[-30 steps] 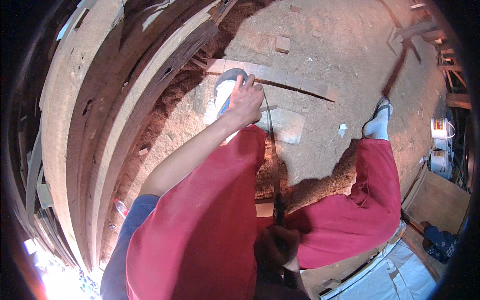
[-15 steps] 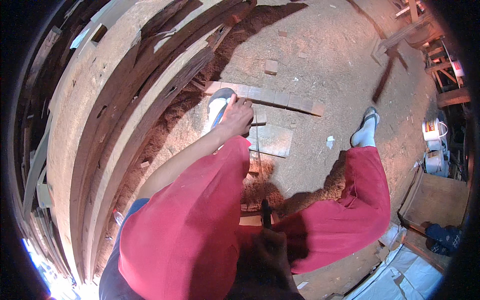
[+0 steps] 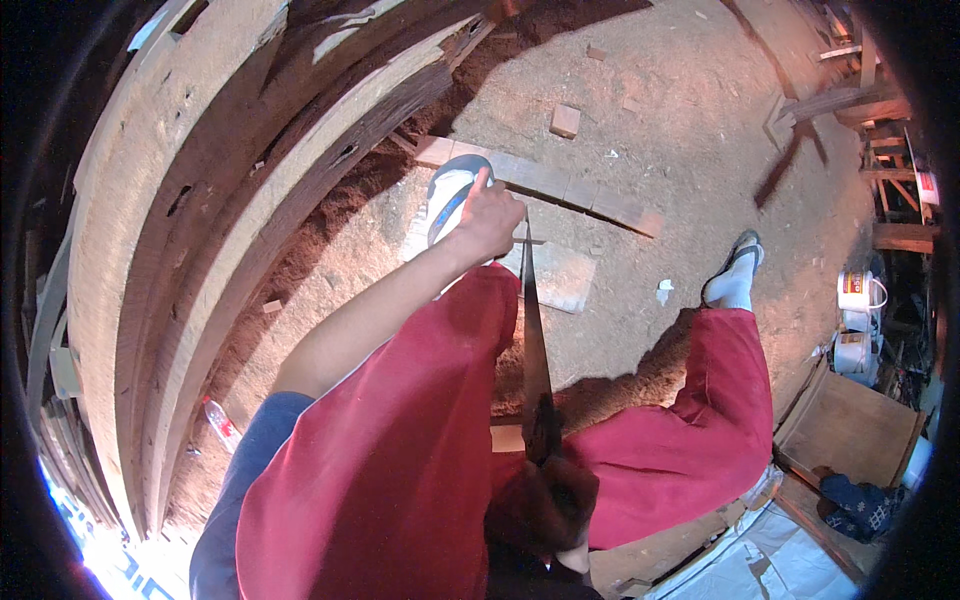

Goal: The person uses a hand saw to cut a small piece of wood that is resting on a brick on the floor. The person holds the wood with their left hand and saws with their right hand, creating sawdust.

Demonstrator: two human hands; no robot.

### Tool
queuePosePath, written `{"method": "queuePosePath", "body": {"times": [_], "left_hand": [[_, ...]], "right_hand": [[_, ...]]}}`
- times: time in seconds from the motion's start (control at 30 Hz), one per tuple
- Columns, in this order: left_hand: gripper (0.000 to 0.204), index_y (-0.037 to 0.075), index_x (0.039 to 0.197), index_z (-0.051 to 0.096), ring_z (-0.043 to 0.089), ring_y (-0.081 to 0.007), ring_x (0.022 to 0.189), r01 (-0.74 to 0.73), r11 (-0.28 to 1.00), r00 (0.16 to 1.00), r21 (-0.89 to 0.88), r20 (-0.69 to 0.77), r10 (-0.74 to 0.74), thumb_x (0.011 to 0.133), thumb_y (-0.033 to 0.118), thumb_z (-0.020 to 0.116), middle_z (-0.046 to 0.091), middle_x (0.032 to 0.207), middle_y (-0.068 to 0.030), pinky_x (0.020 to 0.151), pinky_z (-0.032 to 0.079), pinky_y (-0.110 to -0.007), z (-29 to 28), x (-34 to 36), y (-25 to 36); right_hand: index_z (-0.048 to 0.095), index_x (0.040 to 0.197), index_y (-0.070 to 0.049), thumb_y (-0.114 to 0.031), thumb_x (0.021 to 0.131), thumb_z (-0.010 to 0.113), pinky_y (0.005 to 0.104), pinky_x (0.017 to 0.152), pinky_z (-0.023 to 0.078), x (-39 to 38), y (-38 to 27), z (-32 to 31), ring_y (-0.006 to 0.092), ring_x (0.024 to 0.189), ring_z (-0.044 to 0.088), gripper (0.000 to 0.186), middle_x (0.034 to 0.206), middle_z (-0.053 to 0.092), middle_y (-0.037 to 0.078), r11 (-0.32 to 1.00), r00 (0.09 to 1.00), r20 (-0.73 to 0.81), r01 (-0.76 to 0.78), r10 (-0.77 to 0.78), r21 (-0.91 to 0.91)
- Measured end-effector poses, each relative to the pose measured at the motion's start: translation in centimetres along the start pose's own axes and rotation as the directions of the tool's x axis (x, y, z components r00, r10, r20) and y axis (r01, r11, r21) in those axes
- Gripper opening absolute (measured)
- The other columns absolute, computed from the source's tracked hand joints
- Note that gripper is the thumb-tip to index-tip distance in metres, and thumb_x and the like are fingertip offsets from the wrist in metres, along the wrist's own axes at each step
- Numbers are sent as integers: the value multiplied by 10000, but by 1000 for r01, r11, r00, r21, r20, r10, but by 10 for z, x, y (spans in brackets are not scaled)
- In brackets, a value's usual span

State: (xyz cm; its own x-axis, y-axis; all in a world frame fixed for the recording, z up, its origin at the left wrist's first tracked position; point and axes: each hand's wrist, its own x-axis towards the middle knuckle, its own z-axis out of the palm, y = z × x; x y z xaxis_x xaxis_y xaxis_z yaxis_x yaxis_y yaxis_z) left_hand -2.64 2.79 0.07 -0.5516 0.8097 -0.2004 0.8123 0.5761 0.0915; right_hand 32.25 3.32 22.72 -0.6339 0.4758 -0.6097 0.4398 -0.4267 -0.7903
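Observation:
My left hand (image 3: 490,215) reaches forward and presses down on a pale wooden board (image 3: 565,278) lying on the dirt, just beside my left foot in a blue and white sandal (image 3: 447,195). A long handsaw blade (image 3: 533,335) runs from that hand back between my red-trousered knees. My right hand (image 3: 548,500), dark in shadow at the bottom, is shut on the saw's handle. A long narrow plank (image 3: 560,185) lies across the ground just beyond the board. My right foot (image 3: 733,277) is set out to the right.
Big curved timbers (image 3: 200,220) fill the left side. A small wooden block (image 3: 565,121) lies on the dirt ahead. White buckets (image 3: 858,292), a wooden panel (image 3: 850,430) and stacked lumber (image 3: 880,100) stand at the right. A plastic bottle (image 3: 220,422) lies at lower left.
The saw blade shows longer than half a second ago, its handle drawn back toward me. My left hand stays pressed on the board. The view has shifted slightly.

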Motion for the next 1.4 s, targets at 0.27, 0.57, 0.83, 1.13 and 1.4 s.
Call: {"method": "queuePosePath", "body": {"times": [0.27,0.57,0.83,1.13,1.4], "left_hand": [[214,80,848,775,669,-277,1085,-6,990,1000,-141,24,9,661,169,721,736,893,-136,1126,290,-501,-6,-1,-4],[237,82,834,791,681,-296,1088,47,983,994,-178,108,-28,629,149,692,743,907,-169,1161,264,-508,-14,-2,-10],[233,87,791,769,684,-310,1065,80,977,995,-197,72,-67,587,198,746,738,894,-176,1147,285,-523,-10,0,-4],[225,71,802,782,690,-274,1012,66,988,997,-142,59,-58,621,204,763,749,876,-142,1118,301,-514,-27,-3,8],[233,83,785,783,691,-282,991,49,987,999,-152,-15,-52,594,211,747,747,821,-142,1090,317,-526,-16,-2,6]], "right_hand": [[679,884,-48,59,855,746,273,460,336,36,20,-6,103,496,496,130,595,536,33,83,394,331,740,-857,-667],[621,745,-104,-117,884,776,299,467,371,-16,-4,-25,97,458,431,209,569,526,-13,710,991,100,131,-86,-692],[578,749,-72,-48,920,766,266,497,377,-5,-12,14,88,506,461,255,676,605,41,808,915,-38,334,-401,-485],[586,764,-28,50,854,801,287,530,409,-16,7,18,108,605,556,247,838,658,130,719,814,-7,508,-580,-475],[607,795,-22,14,923,735,271,485,373,-18,3,2,67,523,489,185,653,584,77,814,899,77,424,-431,-396]]}}
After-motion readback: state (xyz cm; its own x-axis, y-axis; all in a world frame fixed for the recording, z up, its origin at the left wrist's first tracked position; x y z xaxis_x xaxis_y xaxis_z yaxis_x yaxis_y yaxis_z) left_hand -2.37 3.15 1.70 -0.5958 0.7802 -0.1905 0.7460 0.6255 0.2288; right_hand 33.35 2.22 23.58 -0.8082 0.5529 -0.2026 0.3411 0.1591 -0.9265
